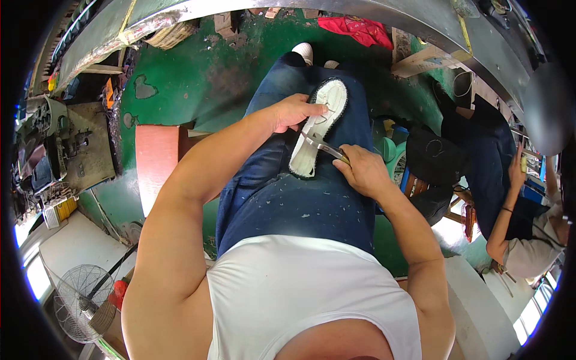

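Observation:
A shoe bottom (322,123) rests on my lap, its pale sole side up and its rim dark and ragged. My left hand (292,113) grips its left edge near the wide toe part, with the thumb on the pale face. In my right hand (363,171) is a metal hand tool (324,146) with a yellowish handle; its exact kind is unclear. The tool's slim, curved metal end lies across the narrow middle of the shoe bottom, close to my left fingers. Pale specks dot my dark blue apron (294,207) below it.
A metal-edged bench (384,21) arches across the far side. To my left are a reddish box (157,159), a machine (51,144) and a wire fan (87,300). At right, a co-worker's hand (516,168) holds a tool near a dark bag (435,156). Red cloth (357,30) lies on the green floor.

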